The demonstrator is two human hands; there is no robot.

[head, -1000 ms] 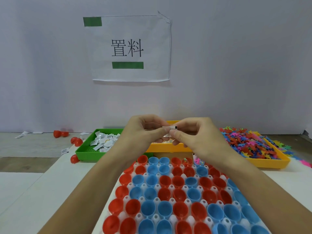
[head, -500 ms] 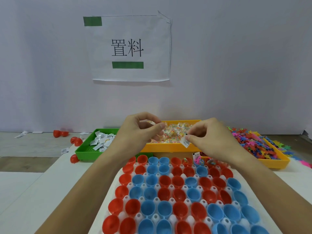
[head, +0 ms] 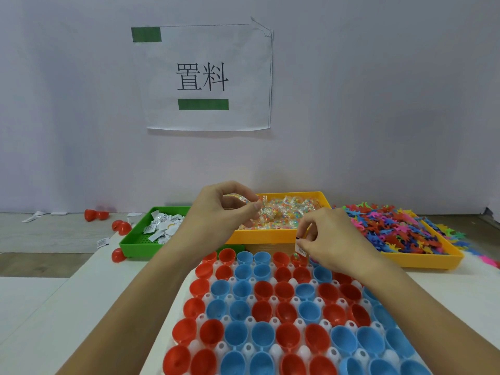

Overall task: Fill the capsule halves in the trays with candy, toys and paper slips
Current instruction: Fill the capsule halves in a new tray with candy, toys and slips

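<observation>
Paper slip (head: 301, 246), small and white, pinched between thumb and fingers of the right hand (head: 328, 240), low over the far row of the capsule tray (head: 273, 315), just beside the near wall of the candy bin (head: 261, 236). One second earlier both hands met at chest height with the slip held between them; half a second earlier they had parted, the slip going with the right hand. Now the right hand has come down and to its own side, so that the slip hangs just above the far-right capsule halves (head: 296, 259), where one cup already shows coloured contents. Judged from this, the step in hand is the drop of the slip into a cup of that far row.

Left hand (head: 220, 212), raised over the candy bin's near-left corner, thumb and forefinger curled together; whether they pinch a wrapped candy or merely overlap the clear wrappers behind cannot be told.

Nearly all red and blue halves nearer the camera stand empty, so the filling appears to be at its start. Behind the tray: green bin of paper slips (head: 140, 246) on the left, orange bin of toys (head: 422, 259) on the right. Loose red halves (head: 121, 227) lie beside the green bin. A printed sign (head: 205, 77) hangs on the wall.
</observation>
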